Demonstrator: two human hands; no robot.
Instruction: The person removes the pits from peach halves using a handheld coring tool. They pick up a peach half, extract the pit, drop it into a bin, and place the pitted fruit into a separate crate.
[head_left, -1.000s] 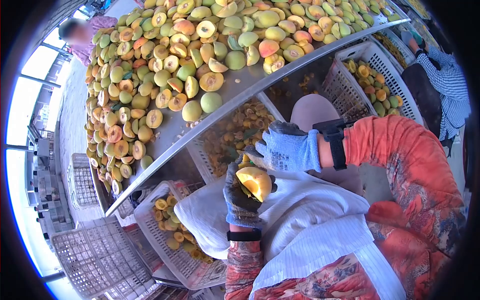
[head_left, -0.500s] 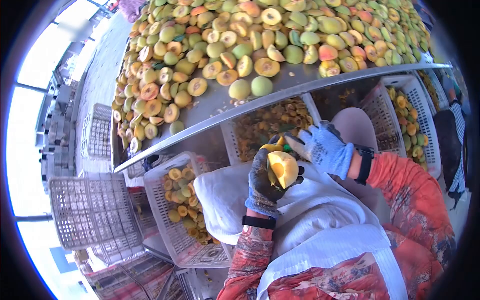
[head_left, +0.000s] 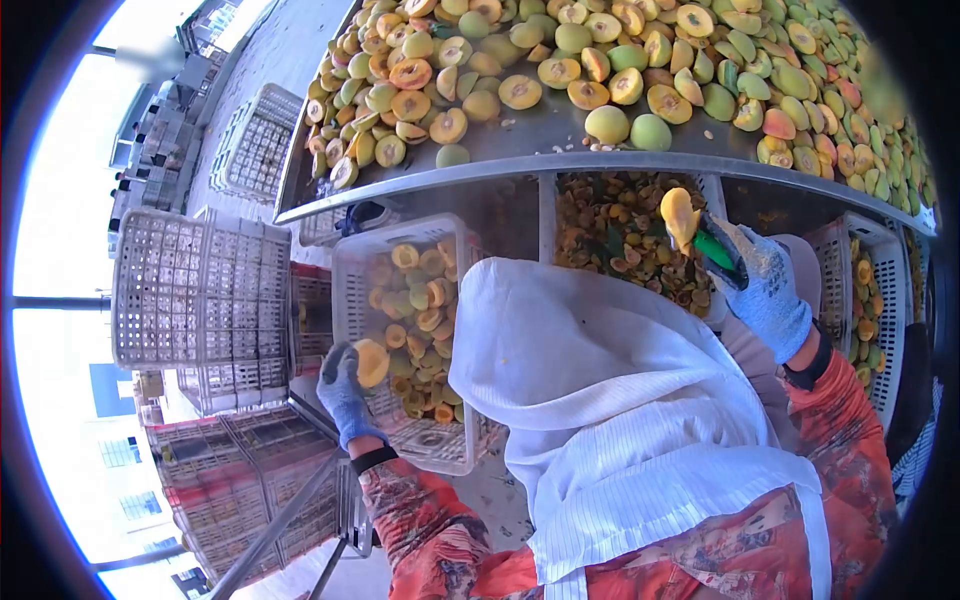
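My left hand [head_left: 347, 392], in a blue and dark glove, holds a yellow peach half [head_left: 371, 363] by its edge at the left side of a white crate [head_left: 462, 330] of fruit halves. My right hand [head_left: 765, 280], also gloved, grips a green-handled tool [head_left: 721, 260] above the crate of peelings and fruit pieces [head_left: 625, 235]. A yellow fruit piece [head_left: 680, 218] is at the tool's far end. The tool's tip is hidden.
A metal table [head_left: 490, 150] with a raised edge bears many cut fruits [head_left: 520, 92]. Stacked crates [head_left: 200, 300] stand at the left. Another fruit crate [head_left: 893, 290] is at the right. A white apron [head_left: 610, 400] covers my lap.
My left hand has moved left and away from my right hand, carrying the peach half to the crate. My right hand has moved right with the tool. The view has shifted.
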